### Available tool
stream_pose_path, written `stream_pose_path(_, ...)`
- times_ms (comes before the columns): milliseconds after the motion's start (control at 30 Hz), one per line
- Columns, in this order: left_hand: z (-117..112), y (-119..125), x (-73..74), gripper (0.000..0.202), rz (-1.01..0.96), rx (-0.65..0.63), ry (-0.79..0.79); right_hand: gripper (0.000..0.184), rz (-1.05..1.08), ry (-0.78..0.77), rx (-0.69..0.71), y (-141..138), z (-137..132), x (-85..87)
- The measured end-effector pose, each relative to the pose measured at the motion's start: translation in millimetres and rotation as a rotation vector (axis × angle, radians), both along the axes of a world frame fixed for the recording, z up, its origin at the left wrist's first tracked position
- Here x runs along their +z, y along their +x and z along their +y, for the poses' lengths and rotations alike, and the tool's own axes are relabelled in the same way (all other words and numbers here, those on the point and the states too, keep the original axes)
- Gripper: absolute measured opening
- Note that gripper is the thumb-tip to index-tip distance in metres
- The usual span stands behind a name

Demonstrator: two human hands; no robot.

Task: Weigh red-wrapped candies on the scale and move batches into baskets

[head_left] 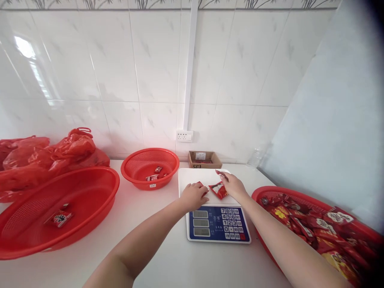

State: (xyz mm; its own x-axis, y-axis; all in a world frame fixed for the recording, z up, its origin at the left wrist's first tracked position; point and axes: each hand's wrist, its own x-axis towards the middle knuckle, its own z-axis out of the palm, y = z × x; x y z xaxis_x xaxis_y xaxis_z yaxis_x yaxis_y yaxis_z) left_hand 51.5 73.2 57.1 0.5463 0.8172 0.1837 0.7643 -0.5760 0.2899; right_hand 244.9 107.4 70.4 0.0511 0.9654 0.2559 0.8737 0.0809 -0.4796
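A white electronic scale [218,222] with a blue keypad panel stands in front of me. Over the left side of its weighing plate, my left hand [194,197] is closed on a small red packet [200,183], most of which the fingers cover. My right hand [234,186], above the plate's right side, pinches another small red packet [221,174] between thumb and fingers. A red snack packet [220,190] with a pale patch lies on the plate between the two hands.
At right, a red basket [258,193] is full of red snack packets. Two more red baskets, one large [99,208] and one smaller [163,183], hold a few packets at left. Red plastic bags [60,154], a cardboard box [205,165] and a clear container [255,158] stand along the wall.
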Motion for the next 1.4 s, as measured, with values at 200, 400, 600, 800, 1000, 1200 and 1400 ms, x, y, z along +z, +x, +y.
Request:
stream_pose_path(200, 1.8, -8.2, 1.0, 0.016, -0.062, 0.158, -0.055, 0.035, -0.001, -0.026, 0.013, -10.7, -8.6, -1.2)
stream_pose_path(400, 4.6, -10.3, 4.2, 0.021, -0.207, 0.191, -0.045, 0.039, -0.033, -0.007, 0.055, -18.9, -8.4, -3.8)
stream_pose_path(600, -3.4, -7.7, 6.0, 0.013, -0.252, 0.041, -0.040, 0.045, -0.088, 0.002, 0.134, -24.2, -9.7, -7.9)
stream_pose_path(800, -36.6, -27.5, 21.7, 0.019, -0.442, -0.023, -0.020, 0.042, -0.108, 0.047, 0.183, 18.9, -39.1, 15.3)
stream_pose_path(1000, -80.0, -77.7, 20.1, 0.031, -0.635, 0.172, -0.185, 0.046, -0.097, -0.077, 0.005, 125.2, -95.0, 33.3)
stream_pose_path(1200, -96.1, -103.6, 8.6, 0.043, -0.681, 0.358, -0.504, 0.046, -0.081, -0.373, -0.109, 189.6, -134.6, 18.7)
stream_pose_path(1400, -101.1, -83.6, 5.8, 0.041, -0.680, 0.275, -0.566, 0.053, -0.251, -0.512, -0.041, 165.8, -149.4, -10.7)
